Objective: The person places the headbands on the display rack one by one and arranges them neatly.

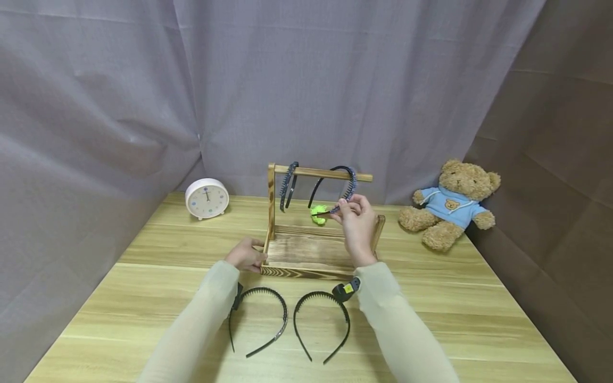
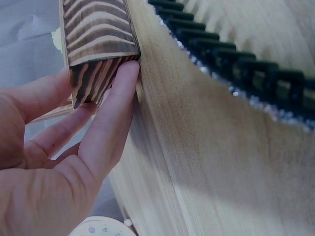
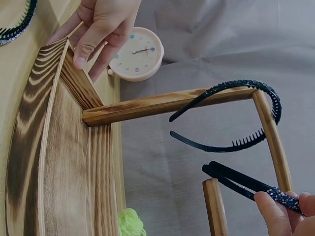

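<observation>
My right hand (image 1: 358, 226) pinches a dark headband (image 1: 353, 183) with glittering stones by one side. Its arch is at the rod, towards the free right end; whether it rests there I cannot tell. Below, my left hand (image 1: 245, 254) grips the front left corner of the wooden rack (image 1: 306, 250), thumb and fingers on different sides, as the left wrist view shows on the striped wood (image 2: 101, 29). A second glittering headband (image 3: 236, 84) hangs over the rod beside the upright post (image 1: 271, 202). Two black toothed headbands (image 1: 286, 311) (image 1: 346, 308) lie on the table in front.
A round white clock (image 1: 207, 199) stands at the back left. The teddy bear (image 1: 452, 205) in a blue top sits at the back right. A bright green fluffy thing (image 1: 318, 214) lies behind the rack. Grey curtains (image 1: 306, 80) enclose the wooden table (image 1: 143, 298).
</observation>
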The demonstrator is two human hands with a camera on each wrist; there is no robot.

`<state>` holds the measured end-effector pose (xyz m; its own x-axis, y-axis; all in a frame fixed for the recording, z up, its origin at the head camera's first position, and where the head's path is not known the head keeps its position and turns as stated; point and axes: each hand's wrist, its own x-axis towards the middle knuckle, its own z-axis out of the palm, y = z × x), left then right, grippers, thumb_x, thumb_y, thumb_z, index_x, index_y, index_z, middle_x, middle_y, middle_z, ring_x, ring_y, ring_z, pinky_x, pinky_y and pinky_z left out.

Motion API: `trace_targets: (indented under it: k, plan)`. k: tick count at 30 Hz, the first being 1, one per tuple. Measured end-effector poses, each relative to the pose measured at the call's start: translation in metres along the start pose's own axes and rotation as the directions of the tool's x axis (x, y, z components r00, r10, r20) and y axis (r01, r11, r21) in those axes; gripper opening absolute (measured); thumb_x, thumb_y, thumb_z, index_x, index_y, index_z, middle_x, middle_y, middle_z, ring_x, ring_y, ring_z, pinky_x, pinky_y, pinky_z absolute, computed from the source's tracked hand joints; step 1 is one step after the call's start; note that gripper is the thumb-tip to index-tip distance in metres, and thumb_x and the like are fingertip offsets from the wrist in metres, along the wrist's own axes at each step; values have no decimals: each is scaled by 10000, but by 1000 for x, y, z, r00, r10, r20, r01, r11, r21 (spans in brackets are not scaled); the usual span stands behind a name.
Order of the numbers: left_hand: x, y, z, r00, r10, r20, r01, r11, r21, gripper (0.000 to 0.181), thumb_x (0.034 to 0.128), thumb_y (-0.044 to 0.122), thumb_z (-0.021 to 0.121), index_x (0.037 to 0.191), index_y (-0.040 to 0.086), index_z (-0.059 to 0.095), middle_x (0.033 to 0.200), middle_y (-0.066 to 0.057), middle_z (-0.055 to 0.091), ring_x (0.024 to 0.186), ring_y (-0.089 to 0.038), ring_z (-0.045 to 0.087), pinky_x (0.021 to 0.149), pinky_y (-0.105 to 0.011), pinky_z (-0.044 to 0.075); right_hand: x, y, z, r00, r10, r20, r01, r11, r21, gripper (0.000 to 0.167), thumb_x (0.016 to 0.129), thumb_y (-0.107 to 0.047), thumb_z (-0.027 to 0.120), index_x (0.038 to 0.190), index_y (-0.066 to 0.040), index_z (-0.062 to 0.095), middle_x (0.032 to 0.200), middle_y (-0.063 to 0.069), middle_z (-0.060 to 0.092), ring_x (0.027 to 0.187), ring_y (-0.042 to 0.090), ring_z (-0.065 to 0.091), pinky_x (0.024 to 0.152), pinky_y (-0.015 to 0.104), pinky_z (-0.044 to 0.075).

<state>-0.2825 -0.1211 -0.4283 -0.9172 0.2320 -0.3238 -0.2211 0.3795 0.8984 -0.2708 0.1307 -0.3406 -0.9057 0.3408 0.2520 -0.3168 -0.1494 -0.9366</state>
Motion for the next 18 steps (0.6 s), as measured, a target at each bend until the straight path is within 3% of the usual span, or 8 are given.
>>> trace_targets:
  k: [9,14,18]
  plan:
    - [-1,0,0,1000,-2,-3,2,1000,6,555,963,-32,540,1449,-137,294,1003,-233,619,671,-127,539,799,-428,626,-3,-1,10,999,11,34,-10,999,-41,177,944,-35,619,1088,40,550,1051,293,594,876,295,663,800,317,625]
    - [1,-1,0,1000,-4,1,4,1000,3,555,964,-27,542,1447,-140,293,987,-209,608,673,-128,539,784,-415,629,-5,0,17,999,-3,41,6,996,-84,182,940,-46,629,1086,39,560,1012,229,627,943,384,657,771,299,628]
    - [2,-1,0,1000,-1,1,1,1000,4,555,960,-28,547,1445,-138,300,1007,-218,607,697,-147,553,776,-408,631,-6,4,24,998,-47,48,52,991,-127,164,938,-39,630,1067,42,570,974,209,650,820,274,678,759,334,632]
